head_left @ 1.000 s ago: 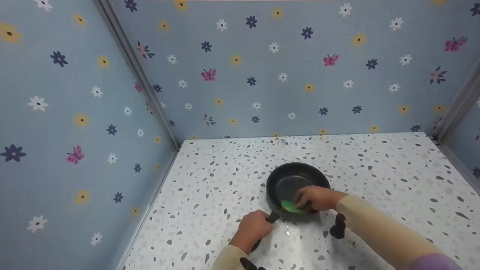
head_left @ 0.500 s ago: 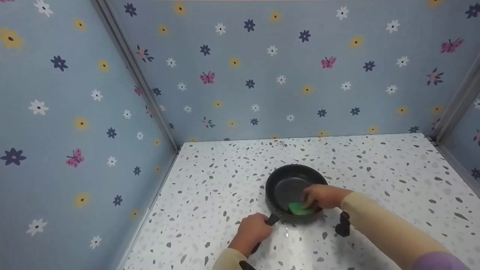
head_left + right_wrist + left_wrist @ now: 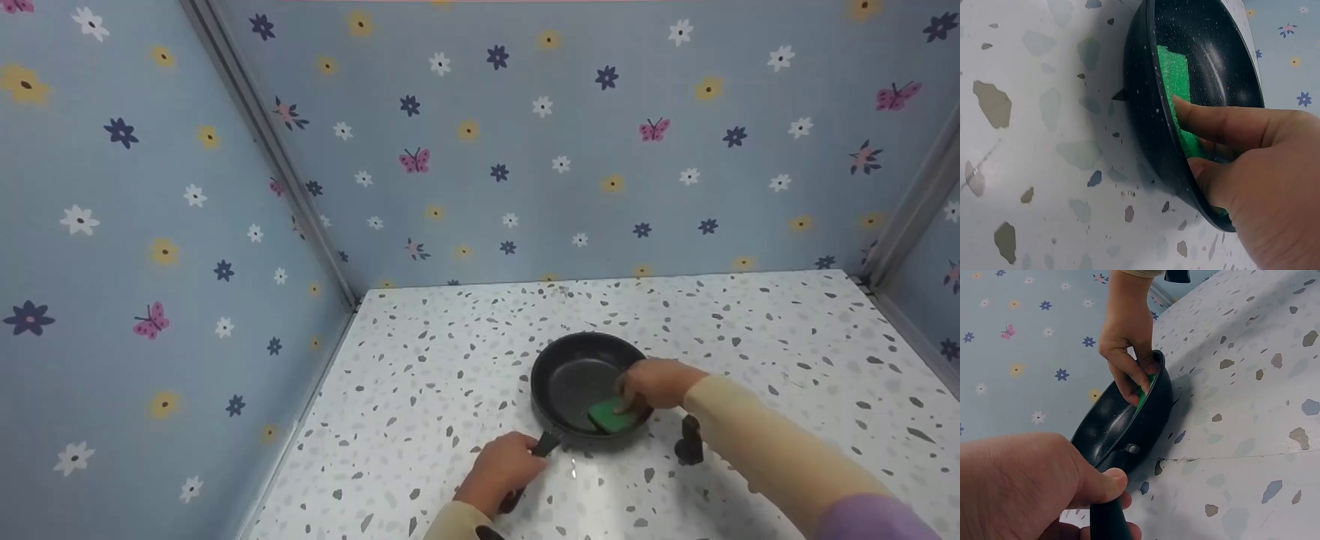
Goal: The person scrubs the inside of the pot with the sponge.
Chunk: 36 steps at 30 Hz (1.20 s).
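Observation:
A dark speckled frying pan [image 3: 577,375] stands on the table, its handle [image 3: 546,444] toward the person. My left hand [image 3: 501,469] grips that handle, the thumb lying along its top in the left wrist view. Inside the pan, my right hand [image 3: 656,384] holds a green scouring pad [image 3: 611,415] against the near right of the bottom and side wall. The right wrist view shows thumb and fingers pinching the green pad [image 3: 1176,84] just within the rim. Part of the pad is hidden behind the fingers.
The white speckled tabletop [image 3: 427,360] surrounds the pan. A blue flowered wall [image 3: 465,150] closes off the back, with another at the left [image 3: 112,300]. Metal posts [image 3: 274,150] run along the corners.
My right hand has slid the scouring pad rightward along the pan's near side toward its right wall. The left hand keeps its grip on the handle; the head view has tilted slightly.

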Tool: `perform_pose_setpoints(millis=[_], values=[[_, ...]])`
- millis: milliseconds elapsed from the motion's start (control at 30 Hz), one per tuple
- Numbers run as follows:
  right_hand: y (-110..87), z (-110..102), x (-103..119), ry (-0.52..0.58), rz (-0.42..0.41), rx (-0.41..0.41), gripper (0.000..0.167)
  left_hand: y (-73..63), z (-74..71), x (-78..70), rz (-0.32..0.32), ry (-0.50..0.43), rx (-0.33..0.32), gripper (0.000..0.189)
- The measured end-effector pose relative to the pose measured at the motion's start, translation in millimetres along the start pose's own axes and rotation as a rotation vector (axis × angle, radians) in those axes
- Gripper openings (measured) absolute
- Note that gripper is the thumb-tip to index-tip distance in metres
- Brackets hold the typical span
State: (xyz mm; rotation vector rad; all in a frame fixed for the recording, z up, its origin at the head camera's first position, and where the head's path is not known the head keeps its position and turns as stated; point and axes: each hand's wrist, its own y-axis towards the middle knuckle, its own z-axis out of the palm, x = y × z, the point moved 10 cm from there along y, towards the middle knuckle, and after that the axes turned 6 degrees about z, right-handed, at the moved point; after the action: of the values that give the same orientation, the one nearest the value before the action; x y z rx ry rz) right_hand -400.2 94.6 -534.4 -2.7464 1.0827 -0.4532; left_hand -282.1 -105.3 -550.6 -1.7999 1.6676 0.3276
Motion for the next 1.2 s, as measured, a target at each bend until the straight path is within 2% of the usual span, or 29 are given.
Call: perform_pose_setpoints(millis=[133,300,433,533,700,800,900,1000,1100,1200], values=[[1.0,-1.3,-4.6,-0.007,0.009,-0.01,0.017,-1.5,2.8,3.2,-0.013,-0.031,0.019,0.031],[-0.9,-6.8,-11.0,-0.033,0.037,-0.084,0.022,-0.2,5.3,1.4,-0.013,-0.046,0.034,0.03],[-2.8,-6.6,-16.7,0.043,0.108,-0.119,0.023,1.8,5.9,-0.2,-0.007,-0.033,0.039,0.03],[-3.4,-1.8,-15.6,0.071,0.129,-0.109,0.019,3.0,4.3,-1.9,0.016,-0.01,0.029,0.026],[-2.3,4.4,-12.7,0.08,0.175,-0.064,0.036,4.8,3.2,-2.2,0.033,0.0,0.02,0.021],[-0.6,5.3,-9.4,0.121,0.211,-0.044,0.028,5.0,3.3,-0.6,0.025,-0.01,0.021,0.02],[0.1,4.7,-1.4,0.119,0.2,-0.059,0.017,5.0,4.5,1.6,0.0,-0.026,0.032,0.025],[-0.4,4.7,3.7,0.078,0.195,-0.092,0.029,6.1,4.2,1.7,-0.012,-0.024,0.036,0.025],[-1.1,8.0,1.8,0.067,0.232,-0.1,0.045,7.7,3.4,-0.1,-0.004,-0.005,0.034,0.019],[-0.2,10.6,0.2,0.053,0.246,-0.103,0.052,8.0,2.9,-1.2,0.002,0.01,0.031,0.014]])
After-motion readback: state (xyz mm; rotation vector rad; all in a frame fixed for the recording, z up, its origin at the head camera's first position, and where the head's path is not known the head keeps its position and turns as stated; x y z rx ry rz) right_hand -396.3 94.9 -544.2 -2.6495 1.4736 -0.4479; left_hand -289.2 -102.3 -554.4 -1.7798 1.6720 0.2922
